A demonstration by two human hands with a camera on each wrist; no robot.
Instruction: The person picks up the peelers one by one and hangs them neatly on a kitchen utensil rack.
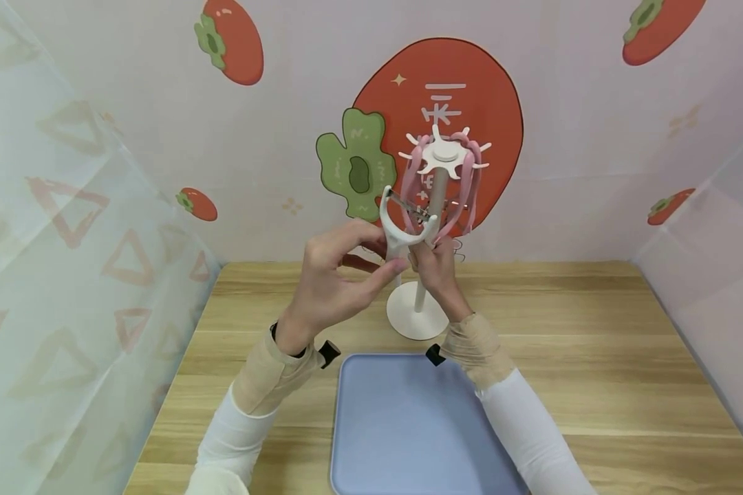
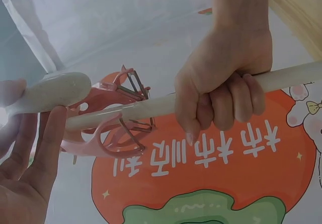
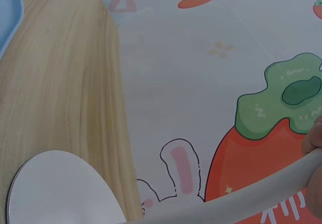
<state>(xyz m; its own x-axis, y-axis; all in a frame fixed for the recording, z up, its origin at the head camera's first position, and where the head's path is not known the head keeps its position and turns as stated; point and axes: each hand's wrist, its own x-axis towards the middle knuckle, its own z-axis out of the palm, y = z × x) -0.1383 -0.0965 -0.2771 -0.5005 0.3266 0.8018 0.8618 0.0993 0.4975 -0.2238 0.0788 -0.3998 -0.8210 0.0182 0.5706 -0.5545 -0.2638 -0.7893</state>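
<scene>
A white Y-shaped peeler [image 1: 399, 238], its metal blade at the top, is held by my left hand [image 1: 340, 275] between thumb and fingers. In the left wrist view the peeler's rounded white handle [image 2: 60, 90] lies at the fingertips. My right hand [image 1: 436, 270] grips the pole [image 2: 294, 76] of a white stand, fingers wrapped round it. At the stand's top is a hook ring [image 1: 444, 152] with several prongs. Pink peelers [image 1: 468, 182] hang from it around the pole, blades down. The right wrist view catches only the edge of my right hand [image 3: 313, 141].
The stand's round white base [image 1: 411, 317] rests on the wooden table [image 1: 563, 344]. In front of it lies a blue tray [image 1: 415, 426]. A backdrop [image 1: 569, 172] printed with persimmons rises behind the table, with pale side walls left and right.
</scene>
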